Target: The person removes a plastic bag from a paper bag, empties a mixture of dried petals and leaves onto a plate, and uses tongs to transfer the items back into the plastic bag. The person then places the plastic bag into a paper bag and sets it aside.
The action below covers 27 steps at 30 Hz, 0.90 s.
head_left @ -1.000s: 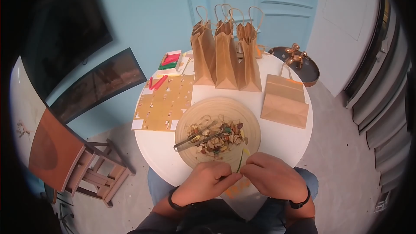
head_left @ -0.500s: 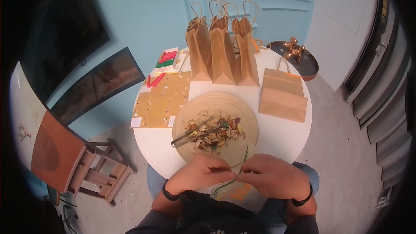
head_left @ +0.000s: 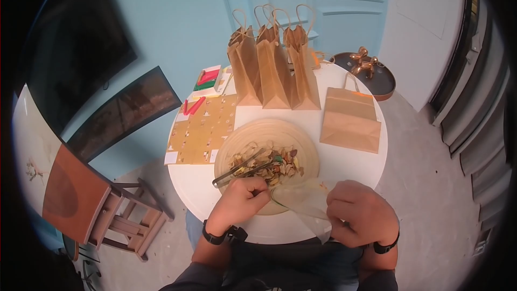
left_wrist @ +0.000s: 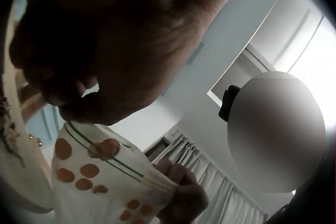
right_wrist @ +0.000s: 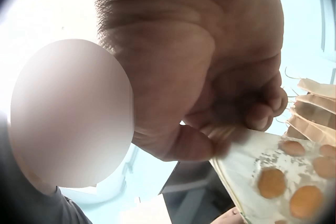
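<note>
A translucent zip bag (head_left: pixel 301 200) with green seal lines and orange dots is stretched between both hands over the table's near edge. My left hand (head_left: pixel 239 202) pinches one top corner; in the left wrist view the bag (left_wrist: pixel 79 192) hangs under its fingertips. The other end of the seal is pinched between thumb and fingers of my right hand (head_left: pixel 363 215), as the right wrist view of the bag (right_wrist: pixel 252 171) shows. Just beyond the hands is a round wooden plate (head_left: pixel 258 129) bearing dried, petal-like pieces (head_left: pixel 280 170). Metal tongs (head_left: pixel 237 171) lie across them.
Several upright brown paper bags (head_left: pixel 274 78) stand at the back of the round white table (head_left: pixel 353 175). Another paper bag (head_left: pixel 350 121) lies flat at the right. At left are a patterned sheet (head_left: pixel 202 129), red strips (head_left: pixel 194 105) and a small box (head_left: pixel 209 80).
My hands were close together at the bag's seal; now they have moved apart, the right one rightward and the left one leftward, with the bag's top edge spread between them.
</note>
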Tool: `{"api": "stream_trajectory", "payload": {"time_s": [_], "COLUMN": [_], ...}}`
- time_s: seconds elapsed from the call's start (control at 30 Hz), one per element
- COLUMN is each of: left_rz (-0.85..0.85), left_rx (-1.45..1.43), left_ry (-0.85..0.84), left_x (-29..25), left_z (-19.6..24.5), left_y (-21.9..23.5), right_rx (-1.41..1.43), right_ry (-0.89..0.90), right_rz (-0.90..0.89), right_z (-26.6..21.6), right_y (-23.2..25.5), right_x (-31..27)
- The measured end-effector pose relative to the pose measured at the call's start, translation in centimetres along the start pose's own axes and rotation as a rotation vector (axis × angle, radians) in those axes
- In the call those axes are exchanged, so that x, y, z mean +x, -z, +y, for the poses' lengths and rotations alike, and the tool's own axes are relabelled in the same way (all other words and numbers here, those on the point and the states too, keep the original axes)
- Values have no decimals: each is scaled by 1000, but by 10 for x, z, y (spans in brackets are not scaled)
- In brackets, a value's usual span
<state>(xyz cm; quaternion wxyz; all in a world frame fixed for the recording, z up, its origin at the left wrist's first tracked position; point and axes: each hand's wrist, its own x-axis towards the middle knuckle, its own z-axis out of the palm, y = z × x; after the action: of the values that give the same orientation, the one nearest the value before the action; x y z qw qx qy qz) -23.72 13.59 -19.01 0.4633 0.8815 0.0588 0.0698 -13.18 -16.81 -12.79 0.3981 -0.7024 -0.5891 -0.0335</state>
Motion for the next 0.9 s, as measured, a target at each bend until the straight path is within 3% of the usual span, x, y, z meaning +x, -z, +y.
{"api": "stream_trajectory", "payload": {"time_s": [0.13,0.23,0.37,0.47,0.53,0.67,0.77,0.9], "left_rz": [143,331,298,241,227,288,250,59], "left_rx": [83,481,734,800,788,611,545,560], "left_ry": [54,-151,-130,-37,-63,-20,-131,-84], "left_x": [0,7,15,20,19,20,38,72], "left_z": [21,0,-27,-41,-43,-27,-7,4], "left_y": [4,11,12,11,15,18,15,-20], "right_rx": [-140,-249,-297,-299,-297,-282,-283,-288], "right_ry": [-65,-115,-141,-154,-156,-160,-161,-172], "right_rz": [79,178,247,252,251,265,297,311], "right_z": [15,19,29,30,31,36,44,46], "right_y": [4,6,7,7,8,11,10,10], "right_x": [-2,-2,-1,-2,-2,-2,-1,2]}}
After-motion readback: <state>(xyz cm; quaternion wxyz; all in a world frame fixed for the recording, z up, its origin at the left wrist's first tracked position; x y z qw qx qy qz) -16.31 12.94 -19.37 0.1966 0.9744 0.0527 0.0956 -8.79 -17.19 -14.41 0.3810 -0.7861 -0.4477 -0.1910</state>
